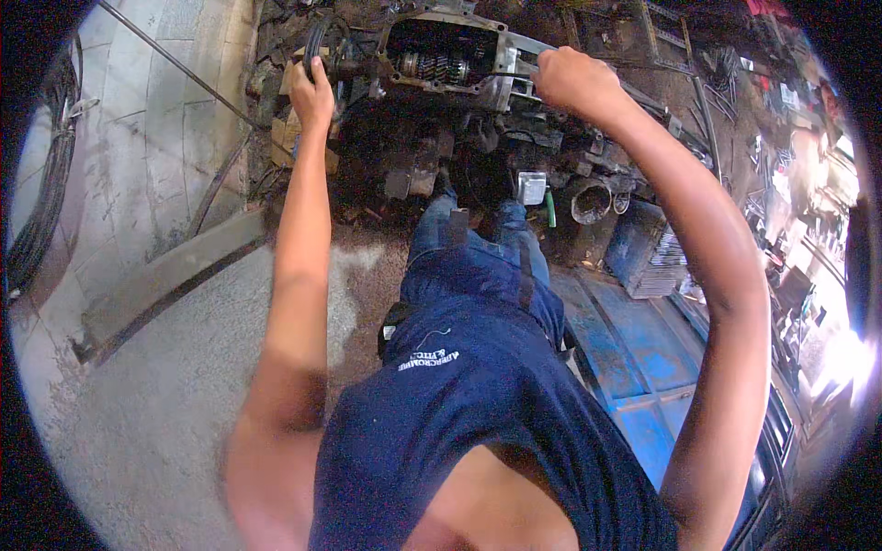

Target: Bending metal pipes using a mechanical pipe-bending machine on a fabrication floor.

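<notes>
An open metal gearbox housing (pixel 503 69) lies at the top of the view, with a row of toothed gears (pixel 436 69) showing inside. My left hand (pixel 312 96) is closed on the rim of a dark round wheel-like part (pixel 317 39) at the housing's left end; its thumb points up along the rim and the other fingers are partly hidden. On the housing's right side, my right hand (pixel 577 83) makes a fist around a thin dark rod (pixel 522 73). That rod reaches left toward the gears. Its far tip is too small to make out.
Greasy metal parts crowd the ground below the housing, among them a round open-ended part (pixel 591 200). A finned block (pixel 648 250) and blue metal panels (pixel 634 349) lie to the right. Coiled black cable (pixel 46 197) hangs at the left, near a long beam (pixel 175 275).
</notes>
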Demonstrator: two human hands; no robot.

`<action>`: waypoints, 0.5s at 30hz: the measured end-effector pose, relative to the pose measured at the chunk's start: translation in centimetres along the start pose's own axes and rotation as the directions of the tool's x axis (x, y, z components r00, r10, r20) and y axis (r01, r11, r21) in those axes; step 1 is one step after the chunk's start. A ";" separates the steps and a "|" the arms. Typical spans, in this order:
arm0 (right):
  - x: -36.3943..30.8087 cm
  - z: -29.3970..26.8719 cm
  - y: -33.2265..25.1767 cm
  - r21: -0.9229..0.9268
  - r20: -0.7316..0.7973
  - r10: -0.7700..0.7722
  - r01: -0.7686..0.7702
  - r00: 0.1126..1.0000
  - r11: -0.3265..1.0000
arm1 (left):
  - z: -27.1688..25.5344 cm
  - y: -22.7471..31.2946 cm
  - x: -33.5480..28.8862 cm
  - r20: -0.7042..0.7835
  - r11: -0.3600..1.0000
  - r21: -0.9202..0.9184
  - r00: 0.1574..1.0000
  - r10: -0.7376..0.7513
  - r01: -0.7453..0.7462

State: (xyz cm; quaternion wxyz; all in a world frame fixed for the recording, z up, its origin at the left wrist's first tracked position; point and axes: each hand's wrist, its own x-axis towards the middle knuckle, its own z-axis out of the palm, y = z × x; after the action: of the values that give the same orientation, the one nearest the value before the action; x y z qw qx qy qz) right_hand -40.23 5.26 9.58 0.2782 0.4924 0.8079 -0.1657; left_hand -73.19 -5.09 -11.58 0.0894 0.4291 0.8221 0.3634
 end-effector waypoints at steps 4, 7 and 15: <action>0.7 0.1 0.6 0.001 0.036 -0.004 0.004 0.999 1.000 | 0.3 -0.2 0.1 -0.038 0.998 -0.036 0.998 0.051 -0.052; 1.8 1.2 2.4 0.019 0.001 -0.070 0.070 0.998 0.997 | 0.4 0.2 0.3 -0.027 0.999 -0.022 0.999 0.040 -0.041; 3.9 1.8 4.1 0.066 0.031 -0.141 0.139 0.990 0.988 | 1.3 3.3 7.9 0.245 0.970 0.244 0.968 -0.043 -0.018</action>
State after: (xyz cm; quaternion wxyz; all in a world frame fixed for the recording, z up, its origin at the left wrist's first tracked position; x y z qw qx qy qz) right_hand -37.49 8.88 5.80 0.2646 0.4401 0.8297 -0.2190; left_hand -75.28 2.87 -9.00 0.1405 0.4737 0.8456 0.2022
